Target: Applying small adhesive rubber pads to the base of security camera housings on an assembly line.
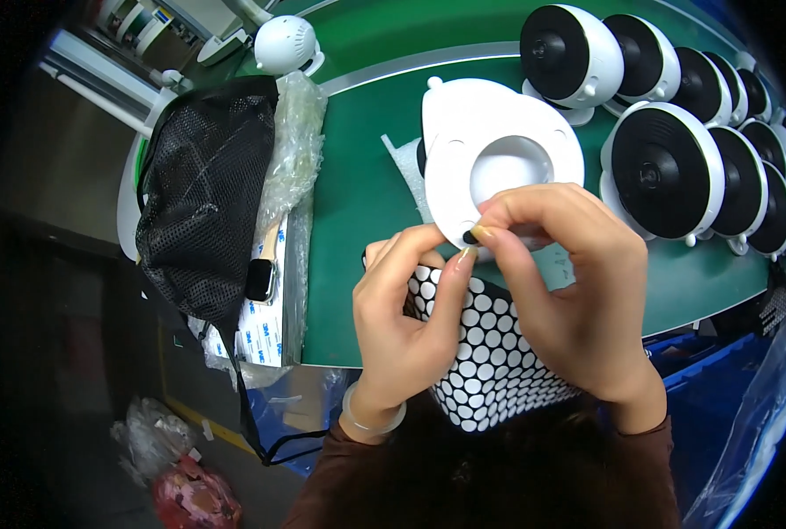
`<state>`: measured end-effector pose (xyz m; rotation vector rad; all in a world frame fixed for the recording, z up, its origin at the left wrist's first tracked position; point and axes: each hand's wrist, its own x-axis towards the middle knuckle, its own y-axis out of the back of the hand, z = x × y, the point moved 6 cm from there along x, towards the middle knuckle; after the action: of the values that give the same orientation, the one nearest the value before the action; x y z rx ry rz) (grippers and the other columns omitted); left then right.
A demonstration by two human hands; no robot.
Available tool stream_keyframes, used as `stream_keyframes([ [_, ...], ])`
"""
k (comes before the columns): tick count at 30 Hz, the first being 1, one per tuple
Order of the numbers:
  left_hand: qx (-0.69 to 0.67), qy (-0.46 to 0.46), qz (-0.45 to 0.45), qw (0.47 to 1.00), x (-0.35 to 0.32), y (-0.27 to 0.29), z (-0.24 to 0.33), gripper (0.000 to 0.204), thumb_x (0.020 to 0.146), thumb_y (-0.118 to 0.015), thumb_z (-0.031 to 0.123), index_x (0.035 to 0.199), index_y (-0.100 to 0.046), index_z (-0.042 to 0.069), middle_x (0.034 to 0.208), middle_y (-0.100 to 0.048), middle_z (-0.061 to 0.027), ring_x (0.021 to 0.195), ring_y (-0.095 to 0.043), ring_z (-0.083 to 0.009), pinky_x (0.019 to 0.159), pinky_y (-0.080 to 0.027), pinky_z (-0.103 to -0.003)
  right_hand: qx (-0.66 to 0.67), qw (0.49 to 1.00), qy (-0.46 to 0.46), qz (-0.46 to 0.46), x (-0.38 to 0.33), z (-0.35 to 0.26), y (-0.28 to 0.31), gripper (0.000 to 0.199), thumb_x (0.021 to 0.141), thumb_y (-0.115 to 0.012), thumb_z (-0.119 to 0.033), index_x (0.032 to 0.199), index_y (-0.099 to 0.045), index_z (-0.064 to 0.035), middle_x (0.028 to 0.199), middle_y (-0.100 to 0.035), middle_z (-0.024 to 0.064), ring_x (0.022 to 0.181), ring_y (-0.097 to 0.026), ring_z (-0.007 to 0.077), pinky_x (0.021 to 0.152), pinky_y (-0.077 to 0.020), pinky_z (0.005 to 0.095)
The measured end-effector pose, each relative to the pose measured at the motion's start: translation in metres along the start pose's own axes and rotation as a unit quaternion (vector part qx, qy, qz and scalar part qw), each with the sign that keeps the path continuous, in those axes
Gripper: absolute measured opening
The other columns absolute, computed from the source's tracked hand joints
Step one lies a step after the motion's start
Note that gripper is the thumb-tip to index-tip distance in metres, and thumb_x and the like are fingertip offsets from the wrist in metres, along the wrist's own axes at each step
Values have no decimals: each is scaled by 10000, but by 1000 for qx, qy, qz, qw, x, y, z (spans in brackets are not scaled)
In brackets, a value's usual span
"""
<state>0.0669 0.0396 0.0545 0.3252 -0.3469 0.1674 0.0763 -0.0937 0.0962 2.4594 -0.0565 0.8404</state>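
A white rounded plastic housing [450,115] with a deep round recess lies in front of me. Between thumb and forefinger, my right hand [578,282] pinches a small round black pad [470,237] at the near edge of the housing, over a shallow round spot there. My left hand [402,317] is closed on a black sheet covered in white round dots [490,379], which hangs bent below the housing. The left thumb tip and forefinger reach up to the housing edge beside the pad. Some left fingers are hidden behind the sheet.
Several white devices with black round fronts [666,172] stand in rows at the right of the green table [367,194]. A black mesh bag [203,203], bubble wrap [298,132] and a dark square-faced watch [259,279] are at the left. A white round device [285,44] stands at the back.
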Motion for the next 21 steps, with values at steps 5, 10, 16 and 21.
stream_keyframes([
  [5, -32, -69, 12, 997, 3, 0, 2, 153, 723, -629, 1, 869, -588, 17, 678, -564, -31, 613, -470, -150, 634, -322, -258, 1, 1000, 19, 1, 1, -2, -4, 88, 717, -614, 44, 798, -586, 23, 775, -607, 92, 653, -563, 135, 582, -445, 217],
  [10, -6, -95, 11, 995, 4, -1, 1, 172, 713, -636, -3, 874, -577, 11, 675, -560, -41, 593, -478, -160, 616, -321, -275, -1, 999, 41, 12, 1, -1, -5, 96, 720, -609, 50, 803, -569, 23, 765, -599, 82, 634, -516, 113, 572, -407, 207],
  [16, -5, -118, 11, 993, 5, 1, 3, 176, 709, -637, -1, 873, -573, 14, 675, -559, -43, 579, -486, -159, 614, -315, -275, -8, 998, 56, 19, 1, -5, -5, 91, 721, -610, 42, 797, -564, 24, 763, -602, 81, 632, -504, 106, 569, -390, 204],
  [21, -12, -120, 9, 993, 6, 0, 2, 178, 705, -637, 2, 871, -574, 16, 673, -558, -41, 574, -484, -159, 610, -311, -274, -9, 998, 54, 13, 2, -3, -5, 94, 719, -613, 39, 795, -560, 22, 752, -599, 77, 630, -500, 105, 565, -387, 206],
])
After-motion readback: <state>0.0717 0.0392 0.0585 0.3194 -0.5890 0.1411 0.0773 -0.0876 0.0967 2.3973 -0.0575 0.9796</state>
